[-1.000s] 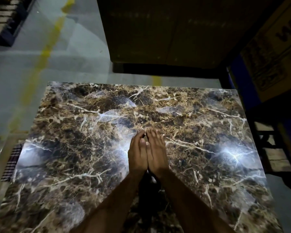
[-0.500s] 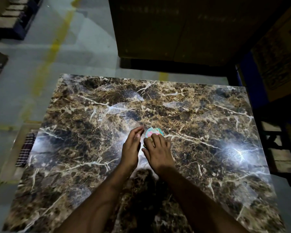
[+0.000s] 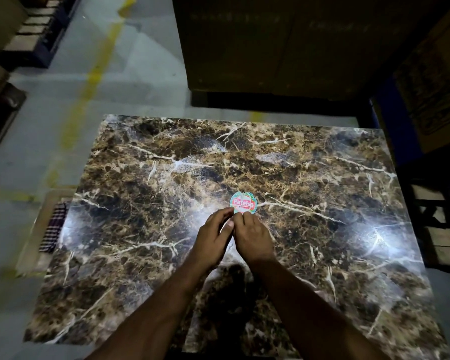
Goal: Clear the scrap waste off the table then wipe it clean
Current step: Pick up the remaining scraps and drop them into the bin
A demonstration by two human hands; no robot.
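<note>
Grey floor [image 3: 63, 105] with a yellow line [image 3: 94, 71] fills the upper left of the frame, and a big dark box [image 3: 283, 42] sits at the top. Below them, a shiny brown marble table [image 3: 140, 203] takes up the middle. A checked cloth [image 3: 53, 227] lies just past its left edge. Both hands meet at the center. The left hand [image 3: 212, 239] has its fingers bent, close to a small round scrap [image 3: 244, 203] with red letters. The right hand [image 3: 253, 236] pinches the scrap's near edge.
</note>
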